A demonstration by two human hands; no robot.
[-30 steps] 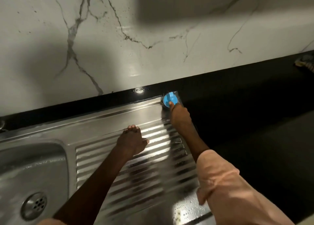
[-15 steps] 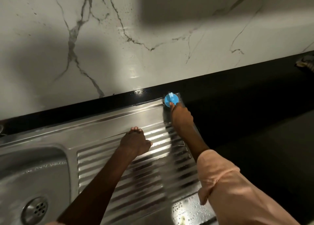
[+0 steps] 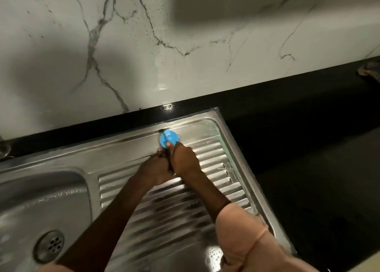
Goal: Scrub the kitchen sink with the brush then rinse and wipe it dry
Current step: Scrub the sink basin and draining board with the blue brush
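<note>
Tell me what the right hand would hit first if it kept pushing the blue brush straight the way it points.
The right hand points toward the wall. The blue brush would likely meet the sink's raised back rim first, then the black counter strip; depth is unclear.

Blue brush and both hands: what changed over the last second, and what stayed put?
The right hand slid the blue brush leftward along the drainboard's back edge, away from the far right corner, still gripping it. The left hand, earlier resting apart on the ribs, moved up against the right hand; whether it grips anything is unclear. The sink, its drain and the marble wall are unchanged.
</note>
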